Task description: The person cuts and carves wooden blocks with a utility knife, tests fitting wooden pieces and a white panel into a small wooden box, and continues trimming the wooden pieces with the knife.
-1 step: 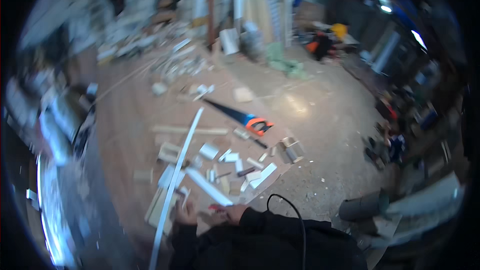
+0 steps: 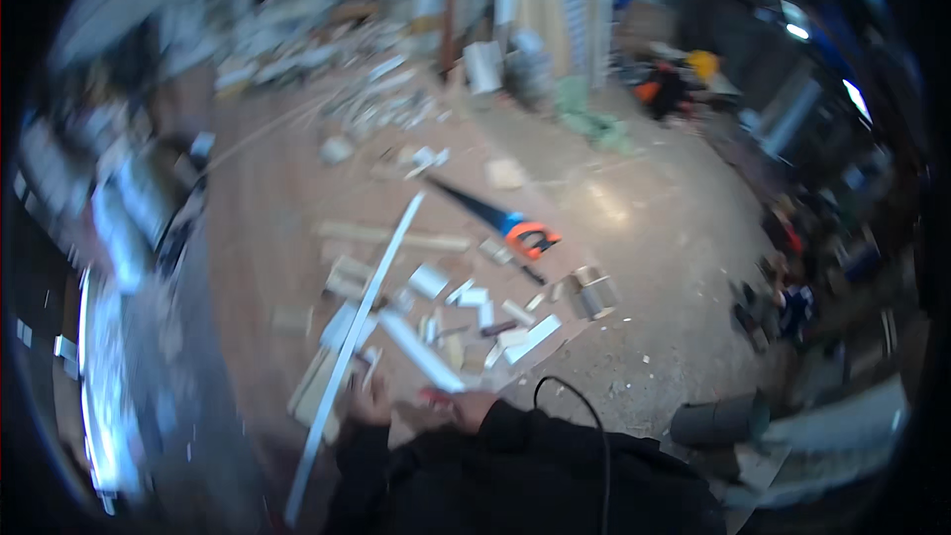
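My left hand [image 2: 369, 404] is low in the middle, its fingers closed around a thin pale strip [image 2: 371, 365] that sticks up. To its right, my right hand [image 2: 472, 408] is closed on a small red object [image 2: 436, 396]; blur hides its kind. A long white strip [image 2: 362, 337] slants past my left hand's left side. Another white strip [image 2: 421, 349] ends close to my right hand. Beyond lie several short white and wooden offcuts [image 2: 429, 280] and a handsaw [image 2: 505, 225] with an orange and black handle.
A brown board [image 2: 258, 238] carries the pieces. A long wooden batten [image 2: 396, 236] lies across it, with a heap of scraps [image 2: 396, 104] farther back. A black cable [image 2: 594, 426] curves by my right arm. At right stand a grey bucket [image 2: 718, 419] and a seated person [image 2: 792, 302].
The whole view has shifted slightly, so things sit a little farther right, and those at the back higher. My hands keep nearly the same pose and hold the same things.
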A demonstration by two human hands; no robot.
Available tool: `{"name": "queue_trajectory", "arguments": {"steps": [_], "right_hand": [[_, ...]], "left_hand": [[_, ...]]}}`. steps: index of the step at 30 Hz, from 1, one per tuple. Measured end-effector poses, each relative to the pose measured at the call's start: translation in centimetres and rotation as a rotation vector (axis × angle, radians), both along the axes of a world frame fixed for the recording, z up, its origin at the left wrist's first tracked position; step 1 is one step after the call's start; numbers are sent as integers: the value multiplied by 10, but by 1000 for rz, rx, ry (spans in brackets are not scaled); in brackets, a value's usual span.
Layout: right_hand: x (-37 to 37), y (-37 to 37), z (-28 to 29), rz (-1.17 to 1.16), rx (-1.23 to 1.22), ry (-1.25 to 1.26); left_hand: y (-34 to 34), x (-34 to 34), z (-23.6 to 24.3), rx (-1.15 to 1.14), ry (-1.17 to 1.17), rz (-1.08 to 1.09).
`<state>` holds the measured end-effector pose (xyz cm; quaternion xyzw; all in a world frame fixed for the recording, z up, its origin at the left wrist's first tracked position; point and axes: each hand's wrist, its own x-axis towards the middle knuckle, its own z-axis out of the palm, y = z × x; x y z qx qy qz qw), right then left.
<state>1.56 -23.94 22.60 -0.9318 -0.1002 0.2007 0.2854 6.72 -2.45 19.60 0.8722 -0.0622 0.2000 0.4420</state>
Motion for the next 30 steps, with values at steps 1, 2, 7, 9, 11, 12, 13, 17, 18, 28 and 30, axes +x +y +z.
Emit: {"name": "queue_trajectory", "arguments": {"steps": [1, 2, 7, 9, 11, 12, 13, 17, 18, 28, 30], "right_hand": [[7, 0, 2, -12, 102, 34], [3, -9, 10, 16, 142, -155], [36, -22, 84, 37, 207, -323], [44, -34, 94, 64, 204, -359], [48, -44, 105, 105, 162, -378], [48, -50, 112, 111, 172, -374], [49, -56, 117, 111, 181, -379], [57, -76, 117, 140, 243, -356], [58, -80, 120, 155, 247, -335], [75, -105, 113, 323, 271, -325], [78, -105, 109, 331, 345, -338]], "left_hand": [[1, 11, 1, 14, -131, 22], [4, 15, 7, 77, -99, 31], [-26, 40, 88, -33, -284, 203], [-35, 43, 103, -42, -249, 234], [-45, 44, 114, -118, -281, 237], [-51, 45, 119, -108, -278, 244], [-59, 47, 123, -164, -284, 242], [-77, 42, 134, -178, -241, 295], [-81, 40, 135, -173, -242, 308], [-105, 28, 129, -447, -267, 596], [-105, 26, 134, -468, -247, 624]]}}
